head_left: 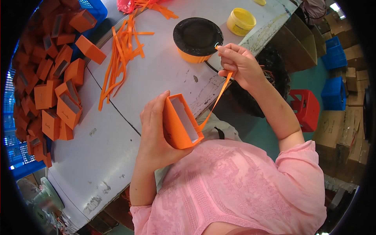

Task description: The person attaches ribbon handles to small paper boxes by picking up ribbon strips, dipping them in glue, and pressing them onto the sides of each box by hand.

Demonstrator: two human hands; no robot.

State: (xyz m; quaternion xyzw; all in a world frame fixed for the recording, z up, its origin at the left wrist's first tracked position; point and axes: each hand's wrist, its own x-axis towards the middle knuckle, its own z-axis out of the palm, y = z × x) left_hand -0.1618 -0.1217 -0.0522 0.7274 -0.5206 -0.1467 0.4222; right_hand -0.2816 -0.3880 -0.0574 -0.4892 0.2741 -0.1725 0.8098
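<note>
My left hand [154,135] is wrapped around a small orange cardboard box [175,124], held tilted above the table's near edge, its open side showing a white inside. An orange ribbon [217,98] runs taut from the box's lower right end up to my right hand [241,64]. The fingers of my right hand are pinched on the ribbon, its tip poking out beside a round pot with a flat black top [198,36] and an orange base. Whether that tip touches the pot I cannot tell.
Loose orange ribbons [119,58] lie on the white table [105,156]. Many orange boxes [51,86] are heaped at the left by blue crates [19,149]. A yellow tub [241,21] stands at the back. A red stool [303,109] and cartons [329,125] are at the right.
</note>
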